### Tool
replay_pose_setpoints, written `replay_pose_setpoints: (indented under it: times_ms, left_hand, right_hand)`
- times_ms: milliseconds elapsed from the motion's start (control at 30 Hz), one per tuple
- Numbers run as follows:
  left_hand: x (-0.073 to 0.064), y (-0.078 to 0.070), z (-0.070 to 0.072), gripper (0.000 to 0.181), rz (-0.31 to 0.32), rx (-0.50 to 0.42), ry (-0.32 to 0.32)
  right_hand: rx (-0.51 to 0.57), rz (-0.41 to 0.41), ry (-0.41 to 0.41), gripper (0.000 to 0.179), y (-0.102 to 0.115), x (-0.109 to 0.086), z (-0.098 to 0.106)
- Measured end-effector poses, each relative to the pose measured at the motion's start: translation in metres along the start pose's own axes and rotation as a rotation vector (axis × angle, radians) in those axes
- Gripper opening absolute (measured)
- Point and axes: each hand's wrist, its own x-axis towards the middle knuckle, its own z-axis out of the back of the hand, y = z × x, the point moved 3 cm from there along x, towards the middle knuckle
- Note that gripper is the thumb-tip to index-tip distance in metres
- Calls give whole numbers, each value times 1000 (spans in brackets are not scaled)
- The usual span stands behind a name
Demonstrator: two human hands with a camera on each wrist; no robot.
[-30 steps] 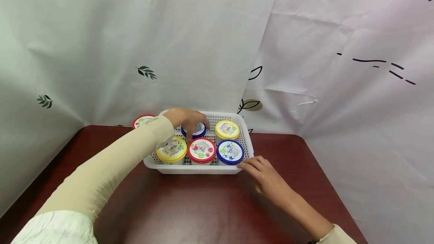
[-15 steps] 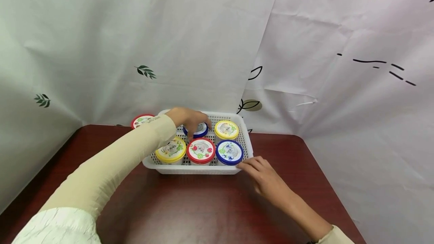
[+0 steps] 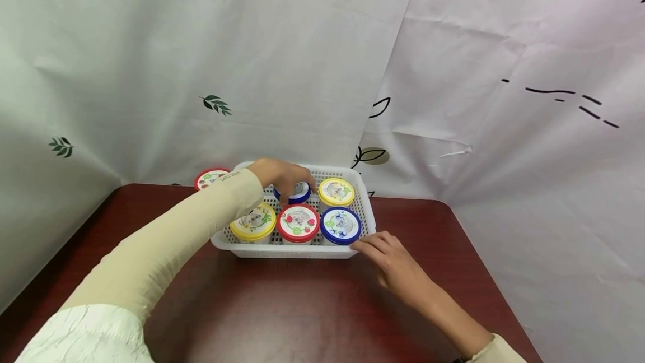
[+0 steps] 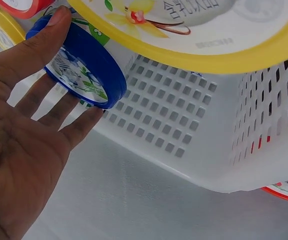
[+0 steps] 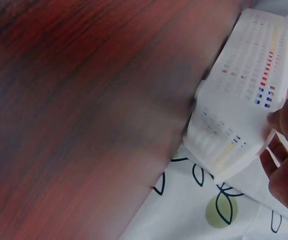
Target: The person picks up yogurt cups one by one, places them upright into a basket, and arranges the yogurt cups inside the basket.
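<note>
A white perforated basket stands near the back of the table, holding several round tubs. In the back row, my left hand grips a blue-lidded tub; the left wrist view has the thumb on one side of the lid rim and the fingers on the other. My right hand holds the basket's near right corner, thumb and fingers on either side of its rim in the right wrist view. The front row has a yellow-lidded tub, a red-lidded tub and another blue-lidded tub.
Another yellow-lidded tub stands at the basket's back right. Outside the basket's left end is a red-lidded tub, partly behind the left sleeve. White patterned sheeting rises behind the dark red table.
My left hand and the blue-lidded tub in it have shifted slightly right within the basket. My right hand stays at the basket corner.
</note>
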Motion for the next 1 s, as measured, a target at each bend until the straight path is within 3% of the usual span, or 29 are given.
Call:
replay_pose_setpoints:
  times_ms: [500,1000]
  left_hand:
    - [-3,5,-1,93,15,-11,-23]
    - [-17,9,2,110,-44,2,-84]
  right_hand:
    - [-16,-1,11,55,2,5,1]
    - [-21,-24,4,55,5,3,0]
